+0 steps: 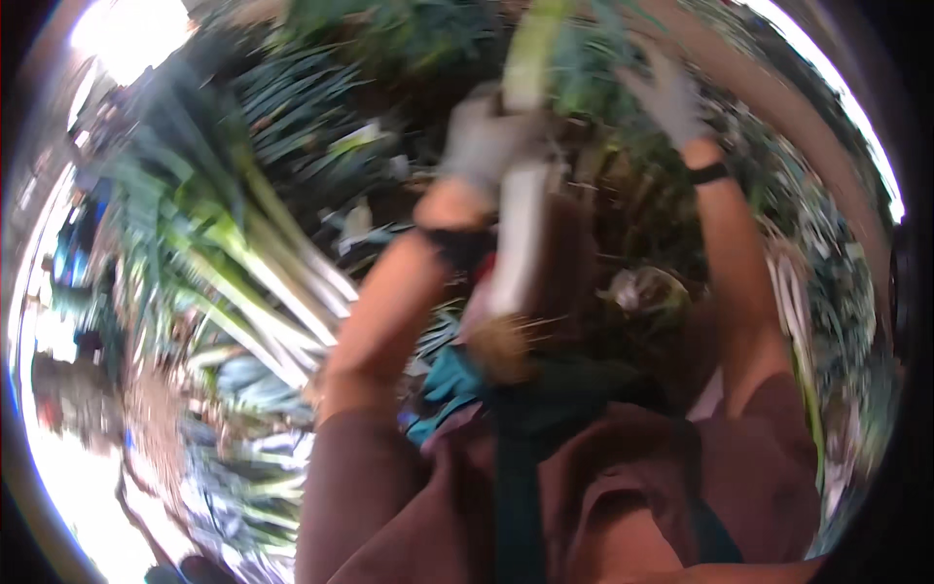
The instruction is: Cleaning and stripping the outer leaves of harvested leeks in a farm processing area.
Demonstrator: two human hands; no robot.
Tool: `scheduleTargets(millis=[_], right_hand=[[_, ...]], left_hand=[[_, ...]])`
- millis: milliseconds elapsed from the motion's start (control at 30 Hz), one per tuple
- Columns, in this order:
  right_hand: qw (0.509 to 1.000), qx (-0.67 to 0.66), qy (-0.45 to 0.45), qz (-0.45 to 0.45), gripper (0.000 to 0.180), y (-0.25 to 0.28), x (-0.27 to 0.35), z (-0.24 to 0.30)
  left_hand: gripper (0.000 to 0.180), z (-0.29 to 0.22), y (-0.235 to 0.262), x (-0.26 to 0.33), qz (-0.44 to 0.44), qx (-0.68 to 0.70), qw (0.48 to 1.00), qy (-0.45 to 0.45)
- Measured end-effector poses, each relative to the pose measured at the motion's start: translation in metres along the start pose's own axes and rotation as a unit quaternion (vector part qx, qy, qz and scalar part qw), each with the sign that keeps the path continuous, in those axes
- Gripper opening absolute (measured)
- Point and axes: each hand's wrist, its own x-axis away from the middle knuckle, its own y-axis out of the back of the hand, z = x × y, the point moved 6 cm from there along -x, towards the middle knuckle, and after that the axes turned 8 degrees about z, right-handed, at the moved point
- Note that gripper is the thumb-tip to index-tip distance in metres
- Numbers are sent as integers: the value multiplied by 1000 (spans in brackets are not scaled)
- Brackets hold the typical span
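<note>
One leek (522, 234) clasped in the gloved left hand (494, 141), its root end (503, 347) toward the person's body (628, 448), the gloved right hand (669, 102) with fingers spread, near green leaves (587, 73), any touch too blurred to tell, more leeks (277, 277) fanned at the left.

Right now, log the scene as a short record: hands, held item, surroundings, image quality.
Left hand: gloved, closed around a leek
Right hand: gloved, fingers spread, near green leaves; contact unclear
Held item: roots toward the wearer, green end away
Left side: more leeks, white ends toward the left forearm
Wrists: dark band on each
Image: motion-blurred
</note>
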Motion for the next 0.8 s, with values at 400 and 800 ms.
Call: scheduleTargets(millis=[400, 800], right_hand=[[903, -69, -269, 328, 48, -55, 161, -118], [753, -59, -350, 555, 61, -167, 381, -145]], left_hand=[[59, -121, 371, 217, -385, -522, 760, 51], [38, -86, 211, 51, -178, -637, 749, -25]])
